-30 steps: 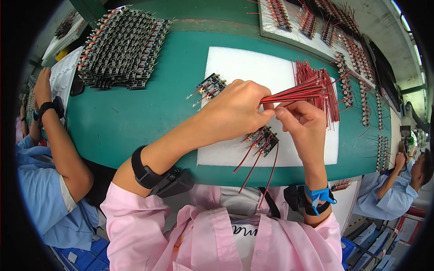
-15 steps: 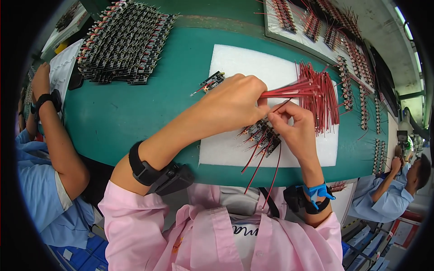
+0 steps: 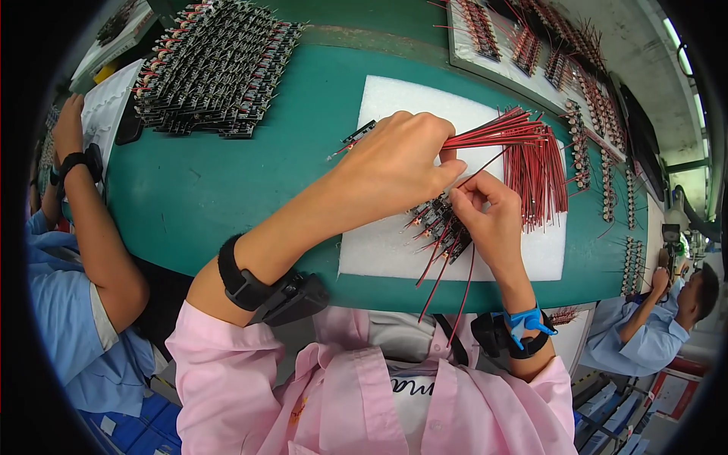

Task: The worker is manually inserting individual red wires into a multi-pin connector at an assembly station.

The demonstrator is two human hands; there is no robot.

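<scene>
bench: big green table (image 3: pixel 227 182), takes up most of the view, curves away toward 12 o'clock
foam pad: white sheet (image 3: pixel 394 98) lying flat on the green top, dead centre, everything in hand sits over it
board stack: huge pile of small dark circuit boards (image 3: pixel 216 64) up at 11 o'clock, well apart from the foam
racks: rows of wired parts on a pale tray (image 3: pixel 546 53) from 12 to 2 o'clock along the far edge
neighbours: a person in blue at 9 o'clock with a forearm (image 3: pixel 91 220) on the bench, another in blue down at 4 o'clock (image 3: pixel 644 326)
left hand: (image 3: pixel 394 163) closed around a bundle of red wires (image 3: pixel 493 136), ends sticking out toward 3 o'clock; black wrist strap further down the arm
loose wires: more red wires (image 3: pixel 542 178) fanned on the foam at 3 o'clock, just beside the held bundle
right hand: (image 3: pixel 493 224) fingertips pinched on a single thin red wire, right above the little boards; blue wrist band
small boards: cluster of small boards (image 3: pixel 440 224) with red leads trailing toward 6 o'clock, on the foam, touching the right hand
stray board: one board (image 3: pixel 356 136) peeking out at 10 o'clock of the left hand
</scene>
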